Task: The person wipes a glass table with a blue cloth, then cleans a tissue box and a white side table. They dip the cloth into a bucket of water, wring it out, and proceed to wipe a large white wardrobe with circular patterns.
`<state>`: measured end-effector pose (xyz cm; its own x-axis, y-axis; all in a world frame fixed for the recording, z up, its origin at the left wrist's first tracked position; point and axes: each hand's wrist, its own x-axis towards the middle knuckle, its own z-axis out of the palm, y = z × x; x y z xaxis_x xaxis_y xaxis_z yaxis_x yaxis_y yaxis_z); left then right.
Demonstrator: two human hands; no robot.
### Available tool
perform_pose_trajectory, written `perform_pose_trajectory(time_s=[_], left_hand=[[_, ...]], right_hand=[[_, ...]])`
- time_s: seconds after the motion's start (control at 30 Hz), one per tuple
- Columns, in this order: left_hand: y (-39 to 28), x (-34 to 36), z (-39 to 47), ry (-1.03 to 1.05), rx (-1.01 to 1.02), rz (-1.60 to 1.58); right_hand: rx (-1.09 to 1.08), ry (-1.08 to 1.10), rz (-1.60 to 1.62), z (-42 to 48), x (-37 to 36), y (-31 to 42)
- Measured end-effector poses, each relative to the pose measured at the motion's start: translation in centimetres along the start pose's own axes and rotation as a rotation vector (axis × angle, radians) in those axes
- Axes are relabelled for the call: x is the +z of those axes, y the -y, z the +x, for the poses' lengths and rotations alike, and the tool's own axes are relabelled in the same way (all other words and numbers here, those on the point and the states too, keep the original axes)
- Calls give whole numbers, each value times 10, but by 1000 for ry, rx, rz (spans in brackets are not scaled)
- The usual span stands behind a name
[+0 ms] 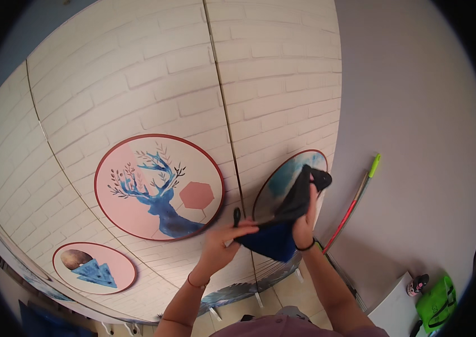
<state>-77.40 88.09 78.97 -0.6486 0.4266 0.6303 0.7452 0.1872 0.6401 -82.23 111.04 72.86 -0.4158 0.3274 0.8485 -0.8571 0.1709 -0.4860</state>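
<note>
In front of my chest, both hands hold up a piece of black and dark blue cloth [269, 242]. My left hand [220, 246], with a thin band at the wrist, pinches its left edge between thumb and fingers. A small black loop [237, 216] rises beside that hand. My right hand [305, 225], wearing a black band, supports the right part, where the black side stands upright and bunches near the fingertips. What kind of article the cloth is cannot be told. It overlaps a round blue-green picture [282, 179] behind it.
A folding screen [170, 101] printed with white brick stands before me, bearing a round deer picture [160, 187] and a smaller round picture [94, 267]. A green-gripped pole [352, 204] leans at the grey wall [406, 105]. A green bag [436, 303] rests by a white cabinet [394, 309].
</note>
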Motion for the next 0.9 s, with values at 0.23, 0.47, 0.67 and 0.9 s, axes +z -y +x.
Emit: perform_pose_trajectory(time_s=[0.23,0.47,0.67,0.9], left_hand=[[-6,-14,32,-368,-33,395],[-9,-14,74,-620,138,637],[-64,-54,167,-897,465,799],[-164,-162,326,-736,803,1179]], right_hand=[[-412,232,-495,105,46,-38],[-727,201,-519,237,95,-3],[-764,410,-648,247,103,2],[-827,712,-438,123,71,-75]])
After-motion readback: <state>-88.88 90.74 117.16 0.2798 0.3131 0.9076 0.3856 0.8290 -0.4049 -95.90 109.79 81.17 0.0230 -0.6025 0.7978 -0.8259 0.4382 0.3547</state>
